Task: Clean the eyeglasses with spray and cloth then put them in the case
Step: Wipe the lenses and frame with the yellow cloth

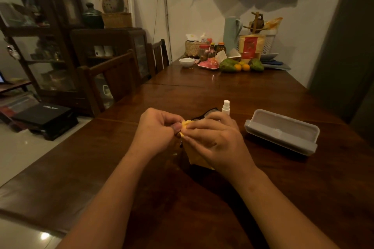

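Note:
Both hands meet above the middle of the wooden table [202, 198]. My left hand [155, 127] grips the dark-framed eyeglasses [206, 113], mostly hidden behind my fingers; one lens rim shows beyond my right hand. My right hand [216, 137] pinches a yellow cloth [194, 154] against the glasses, and the cloth's loose end hangs under the palm. A small white spray bottle [226, 106] stands upright just beyond my right hand. To the right, a grey eyeglass case [283, 131] lies open, nothing inside.
At the far end of the table stand a white bowl [186, 62], fruit [240, 65], jars, a woven basket [193, 48] and a pale jug [231, 31]. Wooden chairs [109, 81] line the left side. Dark cabinets stand further left.

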